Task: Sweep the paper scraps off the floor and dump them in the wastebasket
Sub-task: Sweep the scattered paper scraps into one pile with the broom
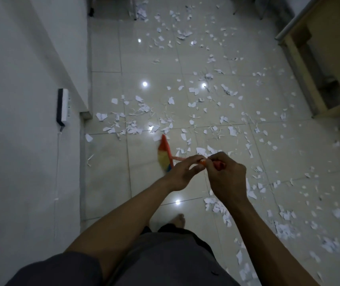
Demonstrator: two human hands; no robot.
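- Nearest: person's legs in dark shorts, one bare foot (179, 219) on the tile floor (107, 182).
- Right hand (225, 176) closed round the orange handle end of a broom (166, 155); left hand (182, 174) w/ fingers curled loosely at the handle tip, thumb and forefinger pinching it, so both hands are on the stick.
- Broom head w/ multicolour bristles sits just ahead of the hands, blurred, low to the floor near the scraps.
- Paper scraps (216, 205) lie everywhere: thick patch by the right leg, a band by the wall corner, then scattered on to the far end of the rm.
- Progress, my read: barely begun. No pile gathered; a bare strip along the left wall is the only clean bit. Nearly all the sweeping and the whole dump are left.
- Wastebasket and any dustpan not in view.
- Left: white wall w/ a power strip (62, 106) and its cord hanging down.
- Right: wooden furniture (309, 65); scraps reach its base.
- Far: chair legs (133, 7) w/ scraps underneath, awkward for the broom.
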